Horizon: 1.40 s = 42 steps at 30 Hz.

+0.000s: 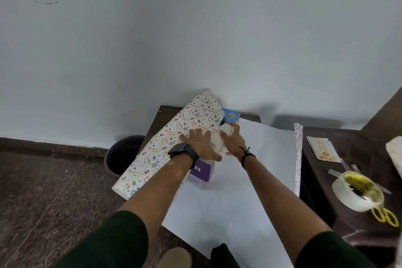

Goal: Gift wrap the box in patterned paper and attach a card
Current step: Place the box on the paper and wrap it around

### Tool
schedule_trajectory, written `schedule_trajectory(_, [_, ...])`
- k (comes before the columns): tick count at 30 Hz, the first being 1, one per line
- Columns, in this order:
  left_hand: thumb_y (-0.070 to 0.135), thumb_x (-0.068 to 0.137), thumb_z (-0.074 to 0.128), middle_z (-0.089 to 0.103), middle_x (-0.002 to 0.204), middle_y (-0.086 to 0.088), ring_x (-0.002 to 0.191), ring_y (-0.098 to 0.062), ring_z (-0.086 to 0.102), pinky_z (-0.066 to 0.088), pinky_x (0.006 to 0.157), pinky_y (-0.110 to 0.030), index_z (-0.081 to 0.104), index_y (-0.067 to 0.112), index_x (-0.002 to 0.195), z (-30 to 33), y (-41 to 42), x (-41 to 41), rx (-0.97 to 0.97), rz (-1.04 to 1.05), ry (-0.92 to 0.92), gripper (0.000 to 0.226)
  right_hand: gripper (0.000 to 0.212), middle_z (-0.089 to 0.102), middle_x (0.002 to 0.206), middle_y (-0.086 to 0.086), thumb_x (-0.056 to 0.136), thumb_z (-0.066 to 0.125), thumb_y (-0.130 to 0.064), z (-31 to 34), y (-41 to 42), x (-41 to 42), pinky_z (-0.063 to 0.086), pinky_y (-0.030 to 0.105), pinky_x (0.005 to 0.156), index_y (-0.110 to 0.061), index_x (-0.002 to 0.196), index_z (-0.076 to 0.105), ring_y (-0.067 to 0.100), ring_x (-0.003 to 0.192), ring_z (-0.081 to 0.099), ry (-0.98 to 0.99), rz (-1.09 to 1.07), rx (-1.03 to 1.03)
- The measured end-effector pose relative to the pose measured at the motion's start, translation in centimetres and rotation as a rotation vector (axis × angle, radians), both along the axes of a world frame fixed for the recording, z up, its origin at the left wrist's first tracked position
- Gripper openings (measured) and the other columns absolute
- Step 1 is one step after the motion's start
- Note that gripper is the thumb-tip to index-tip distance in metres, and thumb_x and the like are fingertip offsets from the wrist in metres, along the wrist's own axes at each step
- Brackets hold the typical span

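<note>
The box (201,169) is sitting on the white back of the patterned paper (174,137), which is lying over the surface (156,119). The left hand (199,142) is pressing a paper flap flat on the box, fingers spread open. The right hand (233,141) is lying flat beside it, fingers straight. The card (323,149), tape (356,191) and scissors (385,216) are waiting at the right.

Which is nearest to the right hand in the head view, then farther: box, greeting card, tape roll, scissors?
From the right hand:
1. Box, touched, under the hand.
2. Greeting card, to the right on the side table.
3. Tape roll, right and nearer the camera.
4. Scissors, beyond the tape.
</note>
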<state>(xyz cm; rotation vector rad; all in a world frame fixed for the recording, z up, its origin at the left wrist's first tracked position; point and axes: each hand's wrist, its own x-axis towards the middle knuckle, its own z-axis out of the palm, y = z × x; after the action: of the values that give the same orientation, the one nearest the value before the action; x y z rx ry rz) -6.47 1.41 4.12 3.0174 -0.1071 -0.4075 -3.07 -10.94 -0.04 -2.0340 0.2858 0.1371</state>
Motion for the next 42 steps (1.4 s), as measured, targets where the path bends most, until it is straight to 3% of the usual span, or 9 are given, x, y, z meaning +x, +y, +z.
schedule_trajectory(7, [0.059, 0.07, 0.068, 0.022, 0.15, -0.01, 0.139, -0.032, 0.018, 0.018, 0.109, -0.058, 0.023, 0.023, 0.143, -0.1, 0.2, -0.5, 0.007, -0.002, -0.001, 0.093, 0.054, 0.032, 0.139, 0.016, 0.096, 0.041, -0.045, 0.1, -0.2, -1.3, 0.037, 0.042, 0.098, -0.015, 0.139, 0.031, 0.034, 0.123, 0.035, -0.153, 0.08, -0.598])
schedule_trajectory(12, [0.058, 0.075, 0.063, 0.005, 0.158, -0.012, 0.145, -0.032, 0.002, 0.004, 0.112, -0.063, 0.015, 0.021, 0.148, -1.2, -0.7, -2.1, -0.017, 0.058, -0.037, 0.095, 0.039, 0.042, 0.124, 0.016, 0.092, 0.054, -0.032, 1.5, -0.7, -0.5, 0.037, 0.038, 0.097, -0.005, 0.119, 0.049, 0.036, 0.117, 0.043, -0.181, -0.106, -0.253])
schedule_trajectory(16, [0.069, 0.081, 0.048, -0.004, 0.158, -0.014, 0.146, -0.032, -0.004, -0.001, 0.11, -0.064, 0.008, 0.022, 0.15, -2.9, -1.0, -2.9, 0.022, 0.045, -0.119, 0.092, 0.055, 0.045, 0.133, 0.013, 0.087, 0.063, -0.033, 1.3, -1.0, -0.5, 0.048, 0.047, 0.095, -0.017, 0.131, 0.035, 0.03, 0.113, 0.052, -0.013, -0.143, 0.193])
schedule_trajectory(22, [0.049, 0.083, 0.061, 0.005, 0.158, -0.012, 0.146, -0.03, 0.001, 0.002, 0.112, -0.063, 0.016, 0.023, 0.147, -2.0, -1.4, -2.9, 0.046, 0.068, -0.127, 0.083, 0.067, 0.043, 0.141, 0.015, 0.092, 0.058, -0.032, 0.5, -1.6, -0.6, 0.044, 0.051, 0.099, -0.023, 0.143, 0.016, 0.035, 0.121, 0.048, 0.012, -0.04, 0.092])
schedule_trajectory(26, [0.047, 0.084, 0.061, 0.001, 0.159, -0.011, 0.146, -0.034, -0.001, 0.0, 0.11, -0.065, 0.011, 0.02, 0.151, -2.0, -0.4, -1.8, -0.046, -0.046, -0.106, 0.088, 0.054, 0.047, 0.136, 0.02, 0.1, 0.039, -0.037, 0.0, -3.2, -1.5, 0.042, 0.043, 0.094, -0.022, 0.147, 0.016, 0.037, 0.118, 0.05, -0.025, -0.104, 0.004])
schedule_trajectory(30, [0.047, 0.084, 0.061, 0.0, 0.159, -0.011, 0.145, -0.035, -0.001, 0.001, 0.109, -0.065, 0.01, 0.02, 0.151, -2.2, -0.1, -1.2, -0.056, -0.084, -0.093, 0.089, 0.05, 0.037, 0.147, 0.018, 0.101, 0.034, -0.031, -3.0, -7.3, -3.7, 0.03, 0.037, 0.107, -0.012, 0.146, 0.024, 0.032, 0.132, 0.038, -0.002, 0.095, -0.434])
schedule_trajectory(33, [0.046, 0.085, 0.06, -0.001, 0.159, -0.012, 0.146, -0.034, -0.002, 0.0, 0.109, -0.065, 0.008, 0.019, 0.151, -2.1, -0.3, -1.2, -0.039, -0.08, -0.102, 0.089, 0.062, 0.004, 0.16, 0.004, 0.098, 0.027, -0.053, -5.6, -8.9, -4.8, 0.006, 0.045, 0.116, -0.026, 0.151, 0.011, 0.025, 0.146, 0.006, 0.108, 0.41, -0.815])
schedule_trajectory(36, [0.048, 0.087, 0.056, -0.004, 0.158, -0.013, 0.146, -0.031, -0.004, -0.001, 0.11, -0.064, 0.006, 0.02, 0.15, -2.0, -0.5, -1.4, 0.046, -0.073, -0.08, 0.085, 0.067, -0.014, 0.159, 0.001, 0.094, 0.02, -0.063, -6.3, -9.0, -5.4, -0.005, 0.048, 0.115, -0.034, 0.15, -0.004, 0.024, 0.146, -0.01, 0.127, 0.469, -0.912])
schedule_trajectory(42, [0.046, 0.089, 0.054, -0.006, 0.158, -0.012, 0.146, -0.03, -0.006, -0.001, 0.111, -0.064, 0.005, 0.02, 0.15, -1.8, -0.2, -1.8, 0.039, -0.101, -0.062, 0.083, 0.067, -0.016, 0.158, 0.0, 0.094, 0.015, -0.063, -6.3, -8.7, -6.0, -0.005, 0.05, 0.115, -0.035, 0.15, -0.007, 0.024, 0.146, -0.011, 0.143, 0.446, -0.944])
